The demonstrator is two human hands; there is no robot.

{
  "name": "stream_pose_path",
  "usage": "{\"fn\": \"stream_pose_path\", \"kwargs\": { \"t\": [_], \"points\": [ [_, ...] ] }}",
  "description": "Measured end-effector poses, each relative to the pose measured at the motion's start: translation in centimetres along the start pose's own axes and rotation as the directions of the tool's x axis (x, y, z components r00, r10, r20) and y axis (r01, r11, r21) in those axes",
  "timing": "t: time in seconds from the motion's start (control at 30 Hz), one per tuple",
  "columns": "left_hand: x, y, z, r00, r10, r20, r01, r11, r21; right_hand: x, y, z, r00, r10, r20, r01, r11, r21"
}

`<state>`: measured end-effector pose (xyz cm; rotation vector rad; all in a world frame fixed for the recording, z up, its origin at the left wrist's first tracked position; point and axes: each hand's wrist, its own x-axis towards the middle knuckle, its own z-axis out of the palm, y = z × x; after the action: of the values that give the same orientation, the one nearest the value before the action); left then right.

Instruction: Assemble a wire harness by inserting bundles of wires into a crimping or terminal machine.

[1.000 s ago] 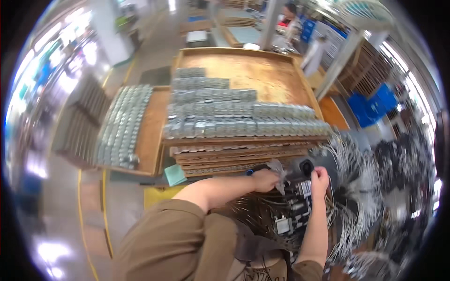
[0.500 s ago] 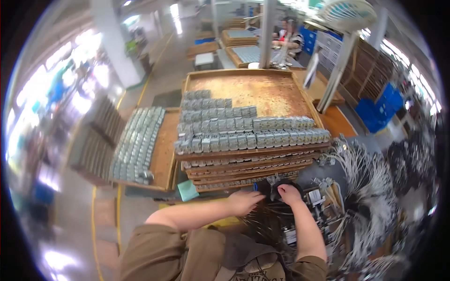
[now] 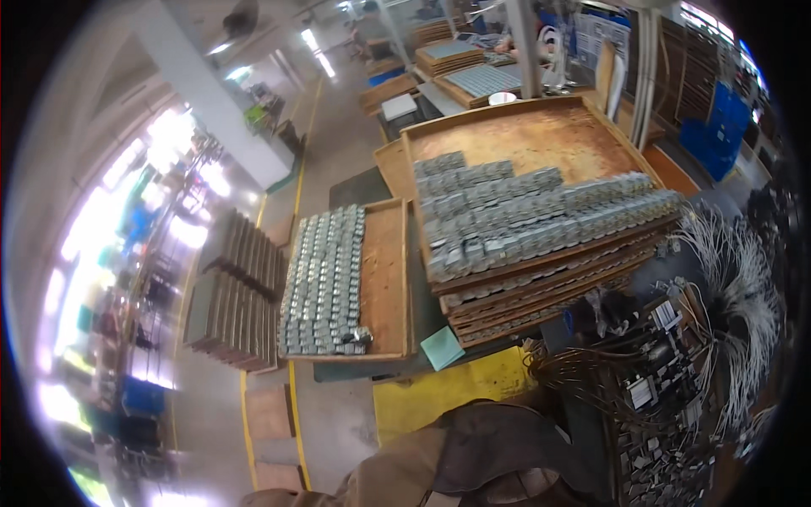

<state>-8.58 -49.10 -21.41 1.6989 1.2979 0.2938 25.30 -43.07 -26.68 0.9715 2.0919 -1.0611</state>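
Note:
Neither of my hands shows; only brown clothing [image 3: 389, 473] comes in at the lower edge. In front of me, a stack of wooden trays [image 3: 541, 297] carries rows of small grey metal parts [image 3: 524, 211] on its top tray, with bare board behind them. To its left lies a lower wooden tray [image 3: 384, 287], its left part filled with rows of similar metal parts [image 3: 321, 279]. A dark bundle of wires [image 3: 574, 372] lies on the bench near the stack's front right corner. Beside it are small black and white pieces [image 3: 667, 439].
A yellow sheet [image 3: 456, 390] and a pale green pad [image 3: 443, 348] lie before the trays. White cables [image 3: 743, 296] fan out at the right. Stacked panels [image 3: 232, 296] stand on the floor at left, near yellow lines. A blue bin [image 3: 714, 135] stands at the far right.
My view has swung left, so the trays sit further right and tilted. Both hands, earlier at the bench by the wires, have gone out of sight.

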Motion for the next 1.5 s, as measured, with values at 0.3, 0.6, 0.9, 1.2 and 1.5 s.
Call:
{"fn": "stream_pose_path", "kwargs": {
  "t": [0.3, 0.6, 0.9, 1.2, 1.5],
  "points": [
    [-7.3, -7.7, -4.8, 0.987, -0.101, 0.121, 0.099, 0.995, 0.022, -0.4, -2.8, 0.6, 0.974, 0.052, -0.22, -0.097, 0.975, -0.199],
    [-2.9, -7.8, -6.4, 0.982, -0.04, 0.186, 0.0, 0.977, 0.213, -0.7, -7.6, -2.8, 0.685, -0.219, -0.694, 0.237, 0.969, -0.073],
    [2.6, -3.9, -5.8, 0.892, 0.395, -0.221, -0.423, 0.901, -0.094, 3.5, -11.7, -5.5, 0.599, -0.415, -0.685, 0.602, 0.797, 0.043],
    [3.7, -6.6, -7.1, 0.799, 0.278, 0.534, 0.008, 0.882, -0.471, 1.9, -12.9, -10.1, 0.853, -0.484, -0.197, 0.522, 0.801, 0.292],
    [8.6, -4.2, -3.7, 0.788, 0.177, 0.589, 0.277, 0.754, -0.596, 3.3, -11.2, -9.8, 0.914, -0.347, -0.209, 0.4, 0.857, 0.324]
  ]
}}
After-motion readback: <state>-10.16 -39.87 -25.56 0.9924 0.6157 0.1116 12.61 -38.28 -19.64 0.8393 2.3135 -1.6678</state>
